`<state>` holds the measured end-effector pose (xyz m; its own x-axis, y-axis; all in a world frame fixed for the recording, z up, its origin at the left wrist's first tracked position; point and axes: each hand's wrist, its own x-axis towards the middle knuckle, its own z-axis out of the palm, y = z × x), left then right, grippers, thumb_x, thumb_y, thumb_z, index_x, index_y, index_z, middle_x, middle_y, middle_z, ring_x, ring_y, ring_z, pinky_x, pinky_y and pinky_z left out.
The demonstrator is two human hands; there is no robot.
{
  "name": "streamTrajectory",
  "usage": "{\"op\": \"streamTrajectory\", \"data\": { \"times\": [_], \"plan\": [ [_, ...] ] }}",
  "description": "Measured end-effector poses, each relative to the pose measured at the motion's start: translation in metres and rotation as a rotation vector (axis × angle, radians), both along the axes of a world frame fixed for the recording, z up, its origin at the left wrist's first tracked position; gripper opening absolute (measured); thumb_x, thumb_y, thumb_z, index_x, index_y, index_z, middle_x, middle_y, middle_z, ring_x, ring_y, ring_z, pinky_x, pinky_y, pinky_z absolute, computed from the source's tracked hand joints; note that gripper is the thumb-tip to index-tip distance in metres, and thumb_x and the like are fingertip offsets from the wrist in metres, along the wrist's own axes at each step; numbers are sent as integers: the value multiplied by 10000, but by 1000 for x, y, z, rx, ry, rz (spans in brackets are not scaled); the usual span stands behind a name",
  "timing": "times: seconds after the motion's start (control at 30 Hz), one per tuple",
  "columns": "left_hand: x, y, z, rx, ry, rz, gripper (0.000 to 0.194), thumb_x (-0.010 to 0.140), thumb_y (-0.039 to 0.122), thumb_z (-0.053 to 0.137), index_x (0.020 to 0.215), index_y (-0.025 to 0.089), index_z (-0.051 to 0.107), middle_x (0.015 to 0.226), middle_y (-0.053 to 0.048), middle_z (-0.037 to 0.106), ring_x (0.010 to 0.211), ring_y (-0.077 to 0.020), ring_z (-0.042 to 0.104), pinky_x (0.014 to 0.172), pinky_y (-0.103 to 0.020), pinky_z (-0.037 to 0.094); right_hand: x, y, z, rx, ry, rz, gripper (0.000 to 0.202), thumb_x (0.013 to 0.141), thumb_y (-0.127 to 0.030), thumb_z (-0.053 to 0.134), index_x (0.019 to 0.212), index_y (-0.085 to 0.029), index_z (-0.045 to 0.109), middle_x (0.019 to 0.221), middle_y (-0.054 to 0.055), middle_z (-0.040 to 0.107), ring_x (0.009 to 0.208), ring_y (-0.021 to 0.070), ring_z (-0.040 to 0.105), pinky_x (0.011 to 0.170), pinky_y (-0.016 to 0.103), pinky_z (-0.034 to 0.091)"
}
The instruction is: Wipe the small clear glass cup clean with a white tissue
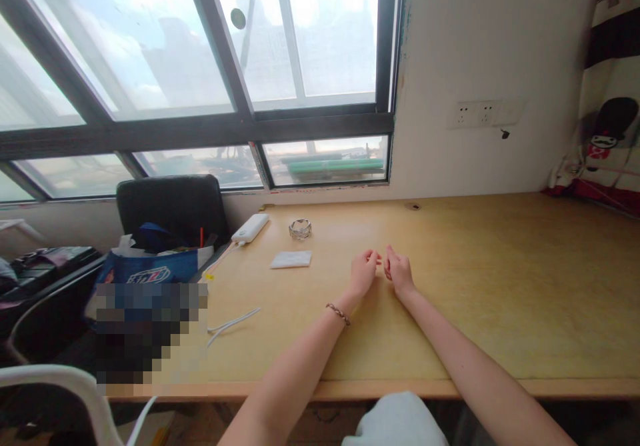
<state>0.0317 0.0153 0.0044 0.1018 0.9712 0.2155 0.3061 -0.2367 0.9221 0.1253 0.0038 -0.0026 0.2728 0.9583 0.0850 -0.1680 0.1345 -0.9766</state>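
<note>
My left hand [364, 274] and my right hand [399, 271] rest close together over the middle of the table, a narrow gap between them. The left fingers are loosely curled toward the right hand; nothing shows in them. My right hand is curled too, thumb uppermost, with no object visible in it. A braided bracelet [339, 313] circles my left wrist. To the left of my hands lies a small flat white packet [291, 259]. Behind it sits a silvery open-work ring-shaped object [301, 229]. A white power bank [251, 229] with a cable plugged in lies farther left.
The wooden table [520, 286] runs along a wall with sockets [473, 114] and a window. A white cable [234, 321] crosses its left part. At left stand a black chair [173, 206] and a blue bag [153, 269]. A patterned curtain [613, 113] hangs at right.
</note>
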Motion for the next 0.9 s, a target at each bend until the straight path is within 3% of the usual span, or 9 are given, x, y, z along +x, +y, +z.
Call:
{"op": "streamTrajectory", "data": {
  "times": [0.07,0.13,0.23,0.3,0.4,0.53,0.7,0.8,0.9],
  "plan": [
    [-18,4,3,129,324,221,277,778,331,399,848,139,586,881,-116,600,884,-214,542,806,-341,386,4,2,-2,-31,26,-29,475,714,-541,434,402,-191,358,303,-71,269,273,53,235,306,207,174],
    [-37,9,4,187,594,455,360,748,322,458,1038,122,532,1154,-177,481,1124,-294,382,930,-429,264,5,3,-3,-57,41,-51,453,712,-532,444,424,-191,366,311,-71,287,273,55,249,304,202,180],
    [-58,17,-1,75,823,734,596,704,366,519,1211,82,386,1345,-238,195,1225,-410,129,929,-568,131,4,2,-5,-82,27,-59,441,709,-525,455,434,-189,376,320,-69,304,280,56,270,310,199,195],
    [-65,21,-6,-21,873,803,660,703,401,516,1240,61,339,1353,-266,123,1210,-442,133,903,-600,134,2,1,-6,-83,-15,-57,449,710,-532,450,431,-185,387,319,-66,308,283,59,281,315,200,202],
    [-62,24,-11,15,874,721,632,732,395,486,1243,59,325,1345,-268,148,1172,-401,276,911,-540,215,1,0,-7,-62,-97,-66,469,712,-544,436,417,-181,403,310,-57,316,286,64,291,322,205,209],
    [-46,18,-14,212,786,368,467,784,326,435,1209,145,367,1324,-174,266,1003,-245,500,814,-329,391,2,1,-9,-49,-128,-92,477,710,-553,427,411,-182,410,309,-51,330,288,68,298,327,211,218],
    [-33,11,-14,280,743,50,277,765,270,496,1028,182,502,1171,-94,461,872,-162,548,751,-240,402,5,5,-10,-58,-91,-116,470,711,-555,419,422,-186,400,316,-57,323,287,68,299,325,207,225],
    [-35,11,-13,308,784,-9,161,763,271,505,875,166,552,1022,-86,547,901,-169,528,776,-245,380,6,7,-11,-52,-82,-125,463,715,-549,416,425,-189,394,320,-55,327,287,69,303,319,207,226],
    [-38,13,-13,255,830,79,179,783,275,470,860,140,559,965,-116,566,879,-183,532,752,-260,379,6,7,-11,-46,-76,-120,456,718,-541,416,429,-189,392,327,-54,334,289,68,305,315,204,225]
  ]
}}
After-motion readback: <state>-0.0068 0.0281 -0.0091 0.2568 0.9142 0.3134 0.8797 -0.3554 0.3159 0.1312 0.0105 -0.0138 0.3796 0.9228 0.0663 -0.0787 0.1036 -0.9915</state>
